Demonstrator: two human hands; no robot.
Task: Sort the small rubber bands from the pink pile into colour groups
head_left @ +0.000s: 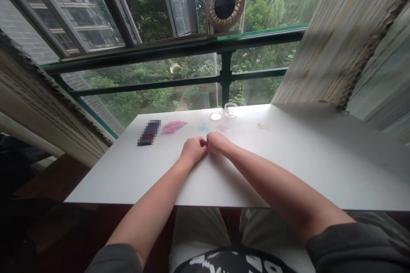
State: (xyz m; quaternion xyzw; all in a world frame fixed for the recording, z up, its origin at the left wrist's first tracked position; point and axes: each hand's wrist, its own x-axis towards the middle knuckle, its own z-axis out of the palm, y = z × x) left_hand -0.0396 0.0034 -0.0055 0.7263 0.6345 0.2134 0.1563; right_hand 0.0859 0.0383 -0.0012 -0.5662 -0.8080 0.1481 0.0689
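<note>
Both hands meet over the middle of the white table. My left hand (pixel 194 149) has its fingers curled and pressed together. Against its fingertips lies my right hand (pixel 218 142), also closed. What they pinch, if anything, is too small and hidden to make out. Just beyond them are a small scatter of teal pieces (pixel 203 127) and a scatter of pink pieces (pixel 222 128). A larger pink heap (pixel 174 127) lies farther left. To the right is a small pale yellow cluster (pixel 263 126).
A clear round container (pixel 230 110) and a shallow round lid or dish (pixel 216 116) stand at the white table's (pixel 304 149) back edge. A dark, pixelated rectangular object (pixel 149 132) lies at the left. Behind are a railing (pixel 179 80), a fan (pixel 225 2) and curtains (pixel 315 42).
</note>
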